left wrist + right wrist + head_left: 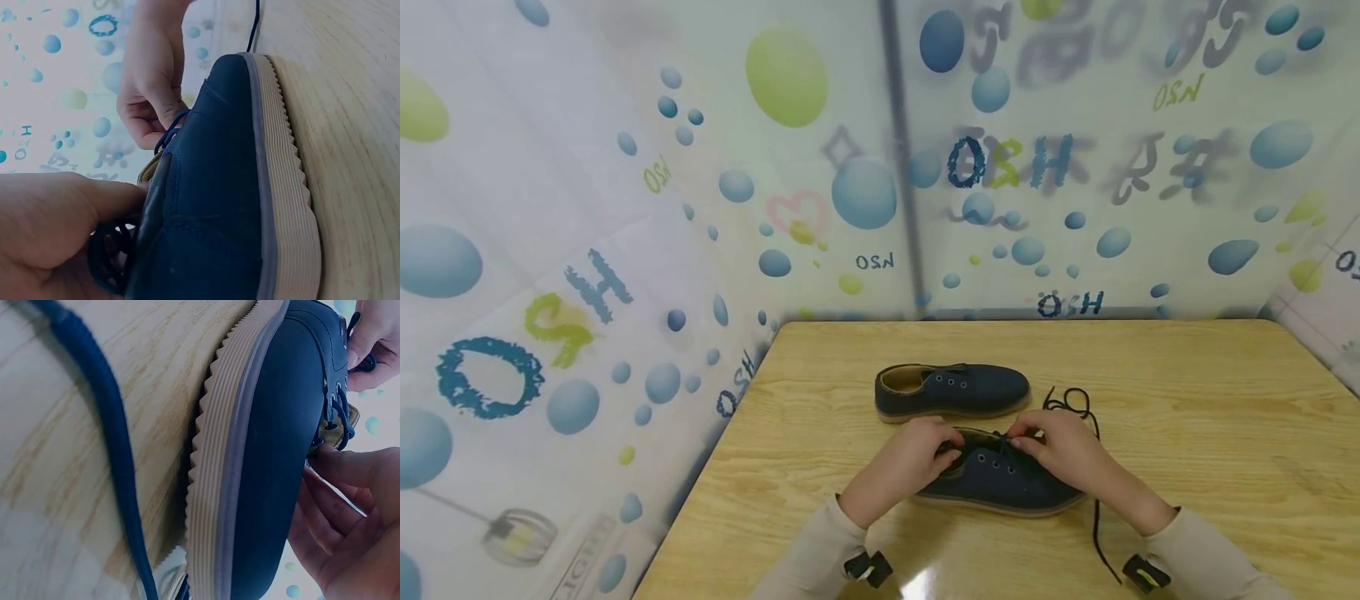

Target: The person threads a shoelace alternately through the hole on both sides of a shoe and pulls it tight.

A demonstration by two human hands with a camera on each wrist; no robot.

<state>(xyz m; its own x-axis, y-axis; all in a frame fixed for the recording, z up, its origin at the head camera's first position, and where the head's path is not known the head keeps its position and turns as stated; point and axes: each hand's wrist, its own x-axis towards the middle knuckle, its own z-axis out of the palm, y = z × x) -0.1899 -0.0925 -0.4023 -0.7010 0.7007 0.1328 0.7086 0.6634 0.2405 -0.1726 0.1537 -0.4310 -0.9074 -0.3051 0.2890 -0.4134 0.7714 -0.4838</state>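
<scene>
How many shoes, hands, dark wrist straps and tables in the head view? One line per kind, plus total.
Shoes: 2 (far shoe, near shoe)
Hands: 2 (left hand, right hand)
Wrist straps: 2 (left strap, right strap)
Tables: 1 (wooden table)
Total: 7

The left wrist view's bottom edge crops the near shoe (215,169).

The head camera looked forward and down, the table (1210,417) at lower right. Both wrist cameras, close and sideways, shared one shoe (215,175).
</scene>
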